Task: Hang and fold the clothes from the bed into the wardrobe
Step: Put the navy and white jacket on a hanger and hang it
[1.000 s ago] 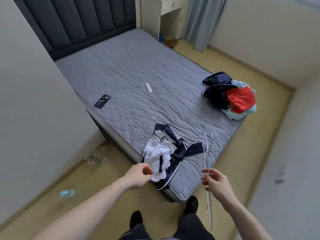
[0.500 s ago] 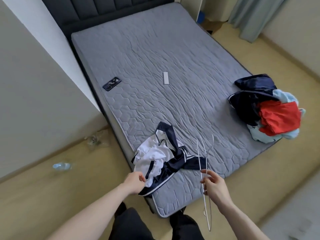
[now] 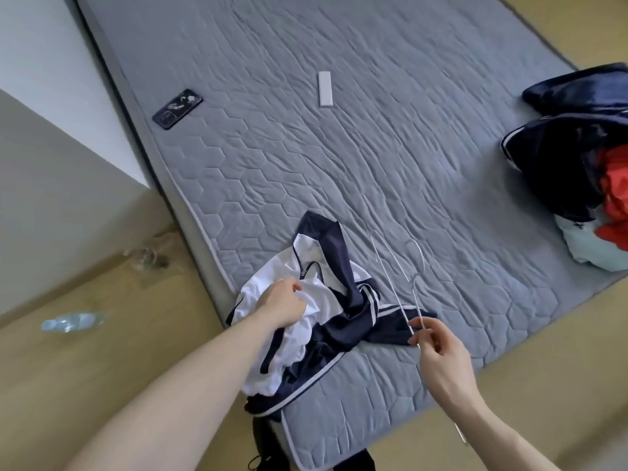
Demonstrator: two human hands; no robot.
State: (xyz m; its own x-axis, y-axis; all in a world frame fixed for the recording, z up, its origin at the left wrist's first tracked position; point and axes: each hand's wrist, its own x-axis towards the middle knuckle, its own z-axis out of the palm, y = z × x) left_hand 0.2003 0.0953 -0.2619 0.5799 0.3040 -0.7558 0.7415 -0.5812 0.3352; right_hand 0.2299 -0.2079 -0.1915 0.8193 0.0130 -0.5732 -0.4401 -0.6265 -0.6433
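Barely begun: left hand (image 3: pixel 283 302) grips navy-white garment (image 3: pixel 326 300), right hand (image 3: pixel 438 348) pinches wire hangers (image 3: pixel 401 283); clothes pile (image 3: pixel 584 164) at three o'clock untouched

Hands (image 3: pixel 281 302) grip garment (image 3: pixel 326 300) and hanger (image 3: pixel 404 294).

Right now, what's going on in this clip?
A person stands at the corner of the bed. Their left hand grips the white part of a navy-and-white garment lying crumpled at the mattress edge. Their right hand holds thin white wire hangers over it. A second pile of clothes lies at the right, untouched.
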